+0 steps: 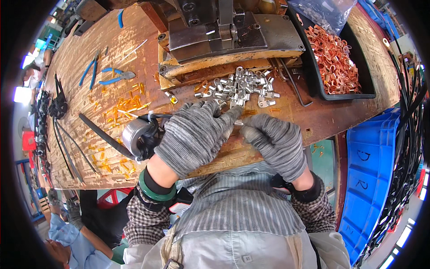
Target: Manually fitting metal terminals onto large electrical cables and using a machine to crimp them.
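Observation:
My left hand [190, 136], in a grey knitted glove, is closed round a black cable [154, 116] that runs under its palm. Most of the cable's length is hidden by the glove. A silver-grey ring [133, 136] with black cable at it lies beside that wrist. Close by, my gloved right hand [277, 141] pinches a small silver cable lug [238, 122], which shows between the fingertips of both hands. Just beyond them, a pile of loose silver cable lugs [244, 85] lies on the worn wooden bench [322, 119].
A black metal press [219, 38] stands behind the pile. Copper lugs [333, 60] fill a black tray at the right, above a blue crate [369, 175]. Blue-handled cutters [117, 76] and scattered orange sleeves [125, 105] lie at left. Another person [78, 237] sits at lower left.

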Motion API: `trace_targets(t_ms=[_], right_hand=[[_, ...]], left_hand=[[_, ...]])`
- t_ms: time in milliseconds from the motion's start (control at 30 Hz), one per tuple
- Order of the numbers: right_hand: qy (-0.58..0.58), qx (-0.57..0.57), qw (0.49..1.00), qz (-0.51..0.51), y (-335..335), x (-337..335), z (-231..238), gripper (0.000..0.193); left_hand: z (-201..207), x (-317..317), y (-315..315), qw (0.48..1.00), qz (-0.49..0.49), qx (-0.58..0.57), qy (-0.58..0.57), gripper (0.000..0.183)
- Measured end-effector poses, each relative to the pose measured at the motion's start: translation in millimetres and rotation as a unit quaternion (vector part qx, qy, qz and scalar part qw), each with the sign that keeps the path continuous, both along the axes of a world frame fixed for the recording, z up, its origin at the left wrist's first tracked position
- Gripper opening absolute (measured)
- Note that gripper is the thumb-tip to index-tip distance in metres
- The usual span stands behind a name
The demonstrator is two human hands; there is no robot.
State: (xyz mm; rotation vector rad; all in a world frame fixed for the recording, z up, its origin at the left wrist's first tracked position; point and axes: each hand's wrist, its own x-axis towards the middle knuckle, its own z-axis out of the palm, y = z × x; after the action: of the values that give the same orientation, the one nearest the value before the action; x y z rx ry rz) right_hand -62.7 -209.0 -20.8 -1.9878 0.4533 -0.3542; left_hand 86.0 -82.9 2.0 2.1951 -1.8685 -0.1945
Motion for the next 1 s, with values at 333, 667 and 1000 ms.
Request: trace_targets(t_ms=[333, 667, 1000], right_hand=[[0.007, -0.116, 0.993, 0.027, 4, 0, 6, 0.023], [0.032, 0.244, 0.969, 0.009, 8, 14, 0, 0.021], [0.034, 0.237, 0.971, 0.012, 3, 16, -1, 0.018]], left_hand=[[0, 10, 12, 0.995, -0.014, -0.037, 0.091, 0.026], [19, 11, 23, 0.989, 0.029, -0.102, 0.100, 0.030], [5, 36, 124, 0.915, 0.329, -0.119, 0.200, 0.055]])
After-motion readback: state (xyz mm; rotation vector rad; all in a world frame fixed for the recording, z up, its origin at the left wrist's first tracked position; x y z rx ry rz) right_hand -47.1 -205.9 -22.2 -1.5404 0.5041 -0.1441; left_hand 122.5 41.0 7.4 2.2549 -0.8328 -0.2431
